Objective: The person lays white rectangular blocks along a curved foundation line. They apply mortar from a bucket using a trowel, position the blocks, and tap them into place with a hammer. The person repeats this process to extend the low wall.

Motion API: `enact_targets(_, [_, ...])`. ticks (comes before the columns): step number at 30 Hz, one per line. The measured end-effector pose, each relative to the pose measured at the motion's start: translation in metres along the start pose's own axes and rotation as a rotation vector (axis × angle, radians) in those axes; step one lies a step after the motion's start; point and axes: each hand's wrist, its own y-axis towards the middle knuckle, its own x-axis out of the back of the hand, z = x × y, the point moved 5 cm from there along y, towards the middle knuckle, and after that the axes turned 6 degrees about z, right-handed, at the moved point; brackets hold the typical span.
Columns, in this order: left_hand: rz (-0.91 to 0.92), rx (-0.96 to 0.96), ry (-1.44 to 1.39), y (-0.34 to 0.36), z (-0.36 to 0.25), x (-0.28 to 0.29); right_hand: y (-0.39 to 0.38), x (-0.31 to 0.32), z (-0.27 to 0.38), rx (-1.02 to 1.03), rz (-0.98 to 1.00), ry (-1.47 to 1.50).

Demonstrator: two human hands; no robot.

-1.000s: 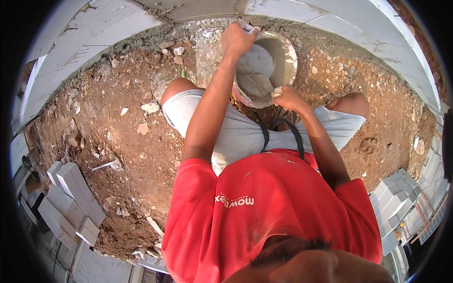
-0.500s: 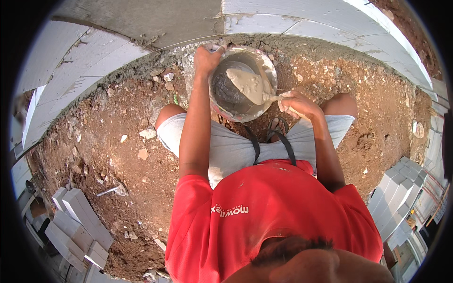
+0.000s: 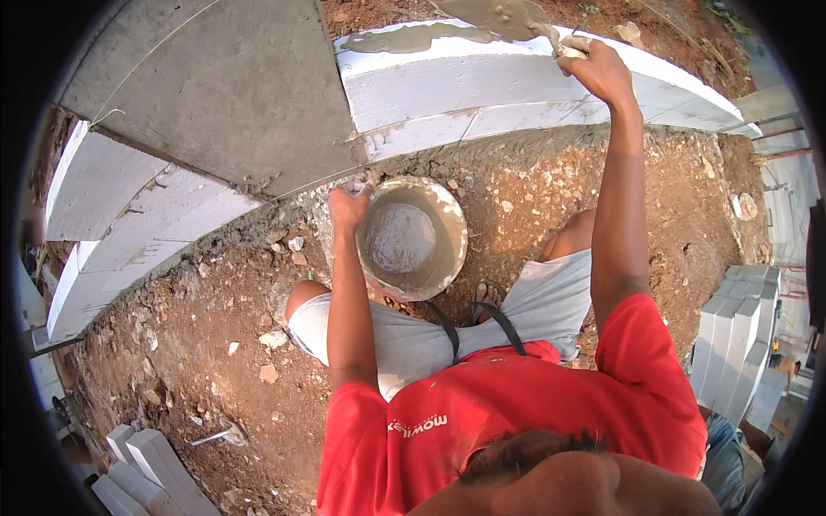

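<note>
My left hand (image 3: 348, 206) grips the rim of a round mortar bucket (image 3: 447, 225) that sits on the dirt in front of my knees, with grey mortar in its bottom. My right hand (image 3: 598, 70) is raised to the top of the white block wall (image 3: 482, 90) and holds a trowel (image 3: 503, 17) loaded with grey mortar. A strip of wet mortar (image 3: 404, 39) lies along the top of the wall to the left of the trowel.
A grey concrete column (image 3: 215, 86) stands left of the wall, with more white blocks (image 3: 129, 215) beyond it. Stacked white blocks lie at the right (image 3: 740, 335) and lower left (image 3: 142, 460). The ground is red dirt with stones (image 3: 206, 327).
The bucket has gone down from a tilted, lifted position to the ground. My right hand has risen from the bucket to the wall top with the loaded trowel.
</note>
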Motion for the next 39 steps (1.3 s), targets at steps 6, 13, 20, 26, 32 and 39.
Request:
enact_targets(6, [-0.023, -0.019, -0.032, 0.002, 0.009, -0.003, 0.016, 0.011, -0.079, -0.198, -0.133, -0.143])
enact_targets(13, [-0.025, -0.057, 0.006, 0.012, 0.011, -0.007, 0.008, -0.017, -0.108, -0.264, -0.297, -0.014])
enact_targets(20, [0.0, -0.059, -0.016, 0.012, 0.0, -0.013, 0.013, -0.003, -0.065, -0.153, -0.183, -0.046])
enact_targets(26, [0.017, -0.043, -0.029, 0.001, -0.012, -0.009, 0.011, -0.029, 0.015, 0.033, -0.024, 0.167])
enact_targets(32, [0.009, -0.021, -0.004, 0.002, -0.006, -0.009, -0.003, -0.045, 0.101, 0.235, -0.061, 0.047])
enact_targets(39, [0.007, -0.012, -0.018, 0.007, 0.001, -0.005, -0.01, -0.043, 0.127, 0.294, -0.141, -0.032])
